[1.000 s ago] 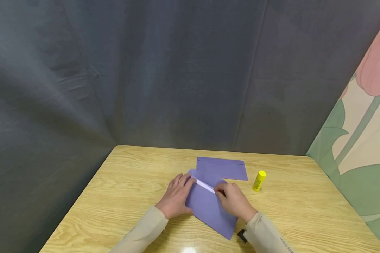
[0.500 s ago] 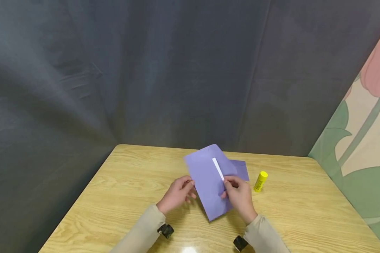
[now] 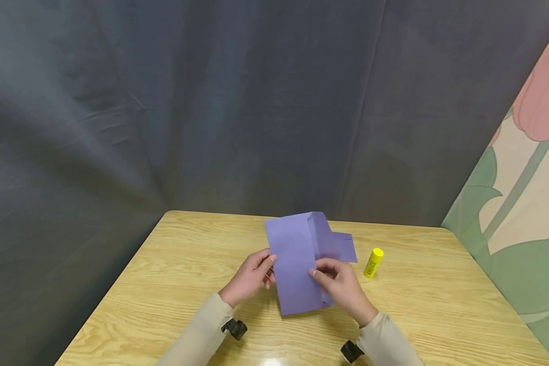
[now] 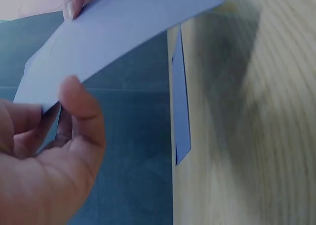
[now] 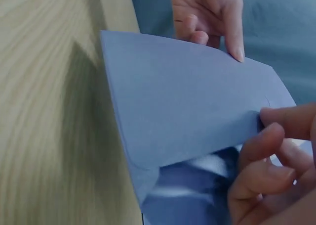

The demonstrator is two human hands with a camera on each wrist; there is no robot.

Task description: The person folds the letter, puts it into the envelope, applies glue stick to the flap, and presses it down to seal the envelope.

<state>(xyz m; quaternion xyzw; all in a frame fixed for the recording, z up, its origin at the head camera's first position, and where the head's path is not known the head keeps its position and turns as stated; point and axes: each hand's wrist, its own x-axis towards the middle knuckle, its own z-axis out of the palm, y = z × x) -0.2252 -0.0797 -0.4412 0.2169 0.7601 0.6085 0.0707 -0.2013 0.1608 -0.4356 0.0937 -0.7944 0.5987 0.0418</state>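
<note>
A purple envelope [image 3: 293, 284] is held up off the table, its flap [image 3: 324, 236] spread out along the right side. My left hand [image 3: 251, 277] pinches the left edge, thumb on the near face. At the mouth edge, beside the flap, my right hand [image 3: 340, 287] pinches the paper between thumb and fingers. The right wrist view shows the envelope [image 5: 182, 96] with its mouth slightly gaping below that edge. A second purple envelope [image 3: 346, 247] lies flat behind, partly covered by the held one.
A yellow glue stick [image 3: 373, 263] stands on the wooden table [image 3: 439, 295], right of the envelopes. A dark curtain [image 3: 274, 112] hangs behind the table's back edge. At the right is a wall cloth [image 3: 526, 218] with printed flowers.
The envelope has been lifted off the table and turned more upright. The left hand has shifted from lying on it to pinching its edge. The white strip has gone out of sight in the head view.
</note>
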